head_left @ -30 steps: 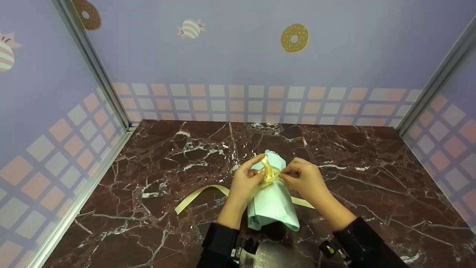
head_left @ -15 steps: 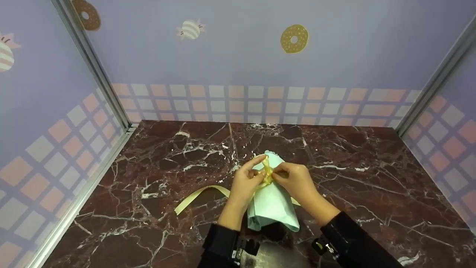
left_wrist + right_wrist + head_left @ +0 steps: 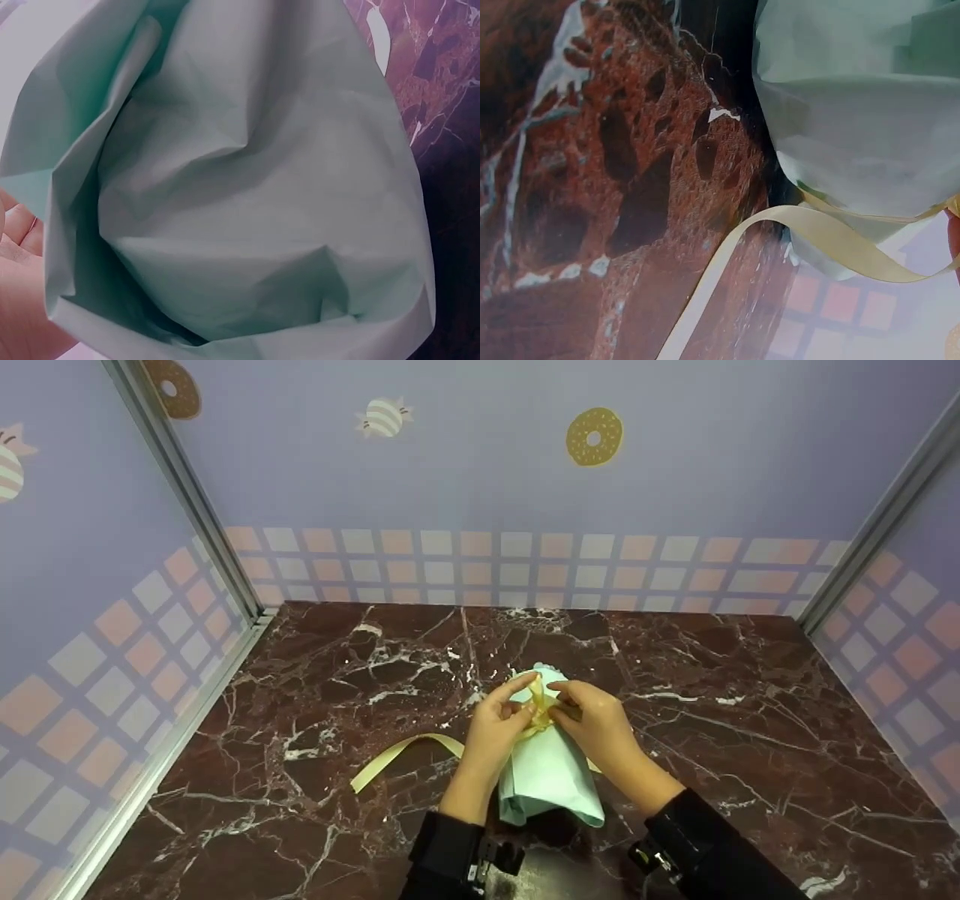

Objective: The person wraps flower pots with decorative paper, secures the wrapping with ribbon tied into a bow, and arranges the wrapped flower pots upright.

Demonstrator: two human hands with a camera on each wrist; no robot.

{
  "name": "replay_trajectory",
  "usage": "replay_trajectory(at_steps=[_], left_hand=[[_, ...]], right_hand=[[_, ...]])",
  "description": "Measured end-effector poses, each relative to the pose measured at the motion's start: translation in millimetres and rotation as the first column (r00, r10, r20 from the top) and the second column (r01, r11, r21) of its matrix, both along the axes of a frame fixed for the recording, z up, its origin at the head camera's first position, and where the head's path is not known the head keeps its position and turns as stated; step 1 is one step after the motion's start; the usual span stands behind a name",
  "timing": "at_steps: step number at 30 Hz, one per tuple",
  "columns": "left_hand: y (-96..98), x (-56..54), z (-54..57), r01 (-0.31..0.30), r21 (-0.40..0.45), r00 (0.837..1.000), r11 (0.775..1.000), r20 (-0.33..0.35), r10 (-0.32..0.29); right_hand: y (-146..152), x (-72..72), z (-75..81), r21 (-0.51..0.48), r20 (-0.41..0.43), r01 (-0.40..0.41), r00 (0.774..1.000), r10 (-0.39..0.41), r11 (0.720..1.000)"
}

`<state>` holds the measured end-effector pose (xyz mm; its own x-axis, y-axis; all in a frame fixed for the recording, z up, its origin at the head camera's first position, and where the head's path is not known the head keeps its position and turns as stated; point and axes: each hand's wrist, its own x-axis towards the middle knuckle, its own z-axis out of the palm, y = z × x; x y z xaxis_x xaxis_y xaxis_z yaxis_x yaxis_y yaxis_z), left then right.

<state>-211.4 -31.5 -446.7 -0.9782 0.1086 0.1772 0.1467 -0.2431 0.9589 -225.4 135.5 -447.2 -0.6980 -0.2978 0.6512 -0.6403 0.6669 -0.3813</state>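
A pale mint-green paper wrap [image 3: 551, 772] lies lengthwise on the table, its wide folded end towards me. Yellow ribbon [image 3: 537, 718] is gathered around its upper part. My left hand [image 3: 489, 735] pinches a ribbon loop between thumb and index finger. From the other side, my right hand [image 3: 600, 724] pinches the ribbon close to the knot, index finger raised over it. In the left wrist view, the wrap's creased open end [image 3: 262, 195] fills most of the picture, with part of my left hand [image 3: 26, 300] behind it. In the right wrist view, a ribbon tail [image 3: 727, 251] curves beside the wrap.
One ribbon tail [image 3: 397, 757] stretches left across the dark red marble table [image 3: 300, 810]. White specks [image 3: 453, 654] dot the surface beyond the wrap. A lilac wall panel [image 3: 480, 472] stands at the back, with further panels at both sides.
My right hand has moved left, from the ribbon's right side in to the knot, and its index finger has since lifted a little. My left hand and the wrap have stayed put.
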Motion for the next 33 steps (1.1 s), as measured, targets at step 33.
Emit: replay_trajectory(at_steps=[33], left_hand=[[-0.9, 2.3, -1.5, 0.007, 0.016, 1.000, 1.000, -0.023, -0.007]], right_hand=[[10, -2.8, 4.8, 0.084, 0.055, -0.130, 0.991, 0.125, 0.988]])
